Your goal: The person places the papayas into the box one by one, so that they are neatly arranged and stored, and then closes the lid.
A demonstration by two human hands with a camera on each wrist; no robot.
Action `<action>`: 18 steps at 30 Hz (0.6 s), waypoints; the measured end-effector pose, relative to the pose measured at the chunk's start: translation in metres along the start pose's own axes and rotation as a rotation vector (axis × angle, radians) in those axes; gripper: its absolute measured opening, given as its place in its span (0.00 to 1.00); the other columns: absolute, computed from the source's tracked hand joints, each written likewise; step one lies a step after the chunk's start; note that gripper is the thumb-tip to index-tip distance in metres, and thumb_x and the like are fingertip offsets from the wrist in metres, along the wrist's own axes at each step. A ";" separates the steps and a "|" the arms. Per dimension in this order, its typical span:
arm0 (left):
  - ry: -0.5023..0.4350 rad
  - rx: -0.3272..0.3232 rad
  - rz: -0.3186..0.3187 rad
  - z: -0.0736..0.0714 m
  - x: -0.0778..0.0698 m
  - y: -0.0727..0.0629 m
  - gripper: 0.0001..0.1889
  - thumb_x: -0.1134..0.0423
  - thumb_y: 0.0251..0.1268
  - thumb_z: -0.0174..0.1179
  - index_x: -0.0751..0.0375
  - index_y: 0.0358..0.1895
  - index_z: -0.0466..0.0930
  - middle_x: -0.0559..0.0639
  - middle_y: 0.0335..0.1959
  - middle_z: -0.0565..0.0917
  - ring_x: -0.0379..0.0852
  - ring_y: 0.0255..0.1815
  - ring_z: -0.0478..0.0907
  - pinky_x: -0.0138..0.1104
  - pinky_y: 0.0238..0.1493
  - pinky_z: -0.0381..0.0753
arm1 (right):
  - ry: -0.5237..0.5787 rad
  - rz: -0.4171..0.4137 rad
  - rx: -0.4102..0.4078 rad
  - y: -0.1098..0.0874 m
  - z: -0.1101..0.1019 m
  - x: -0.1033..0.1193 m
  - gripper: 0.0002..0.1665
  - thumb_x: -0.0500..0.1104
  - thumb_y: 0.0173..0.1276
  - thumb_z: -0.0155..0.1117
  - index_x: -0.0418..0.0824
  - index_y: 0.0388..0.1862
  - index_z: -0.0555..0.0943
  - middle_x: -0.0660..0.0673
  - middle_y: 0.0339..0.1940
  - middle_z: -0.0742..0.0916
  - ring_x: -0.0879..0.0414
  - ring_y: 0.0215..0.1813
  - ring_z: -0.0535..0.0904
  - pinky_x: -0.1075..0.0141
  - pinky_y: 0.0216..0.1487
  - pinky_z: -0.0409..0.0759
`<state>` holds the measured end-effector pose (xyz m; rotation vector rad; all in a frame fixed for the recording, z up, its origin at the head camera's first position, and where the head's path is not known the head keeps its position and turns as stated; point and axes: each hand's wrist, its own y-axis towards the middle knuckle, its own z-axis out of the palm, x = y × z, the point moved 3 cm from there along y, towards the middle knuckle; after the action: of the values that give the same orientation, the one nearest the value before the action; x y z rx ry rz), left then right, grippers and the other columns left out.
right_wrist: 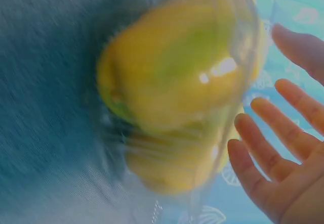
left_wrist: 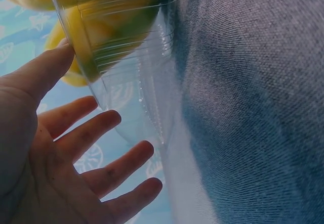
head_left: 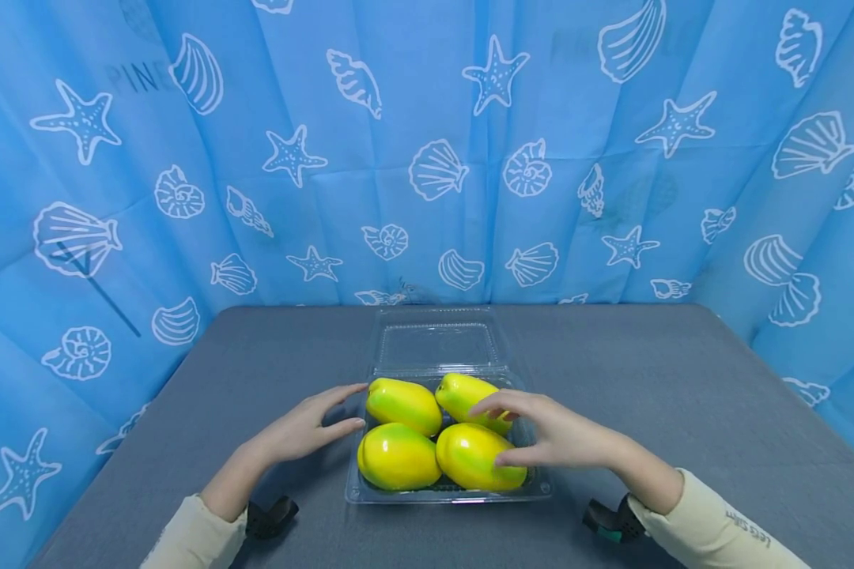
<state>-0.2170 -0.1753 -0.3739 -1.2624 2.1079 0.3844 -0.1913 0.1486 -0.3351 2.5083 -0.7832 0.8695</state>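
Several glossy yellow-green fruits that look like papayas (head_left: 402,406) lie in two rows inside a clear plastic clamshell box (head_left: 450,497). Its lid (head_left: 437,345) is folded back, away from me. My left hand (head_left: 304,425) is at the box's left side with fingers spread; in the left wrist view, the thumb (left_wrist: 50,64) is right at the rim. Over the right side, my right hand (head_left: 551,431) overlaps the right-hand papayas (head_left: 474,458) in the head view. Its fingers (right_wrist: 283,148) are apart and hold nothing in the right wrist view, where the box looks blurred.
The box rests on a grey cloth-covered table (head_left: 626,363). Behind and around the table hangs a blue curtain (head_left: 413,95) with white shells and starfish. Black wrist devices (head_left: 273,518) are worn under both forearms, by the cream sleeves (head_left: 198,536).
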 end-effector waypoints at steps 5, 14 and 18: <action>0.038 -0.016 0.005 -0.003 0.000 0.001 0.33 0.44 0.67 0.50 0.55 0.71 0.58 0.58 0.71 0.63 0.61 0.71 0.59 0.59 0.66 0.63 | -0.021 0.032 -0.097 0.003 -0.016 -0.007 0.23 0.45 0.66 0.61 0.38 0.57 0.74 0.41 0.55 0.81 0.49 0.51 0.79 0.55 0.51 0.82; 0.097 -0.178 0.024 -0.019 -0.005 0.006 0.27 0.52 0.70 0.50 0.58 0.68 0.63 0.60 0.67 0.68 0.61 0.64 0.69 0.56 0.62 0.70 | 0.008 0.240 -0.323 0.009 -0.043 -0.054 0.18 0.43 0.69 0.57 0.37 0.55 0.75 0.37 0.52 0.82 0.46 0.51 0.79 0.60 0.50 0.83; 0.036 -0.238 0.025 -0.023 -0.003 0.013 0.23 0.55 0.72 0.48 0.60 0.66 0.66 0.61 0.65 0.70 0.60 0.61 0.72 0.54 0.60 0.73 | 0.031 0.382 -0.388 0.008 -0.049 -0.072 0.22 0.46 0.70 0.56 0.35 0.57 0.73 0.34 0.56 0.80 0.42 0.55 0.77 0.55 0.51 0.83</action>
<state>-0.2362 -0.1793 -0.3555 -1.3856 2.1586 0.6435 -0.2652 0.1939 -0.3447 2.0347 -1.3093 0.7791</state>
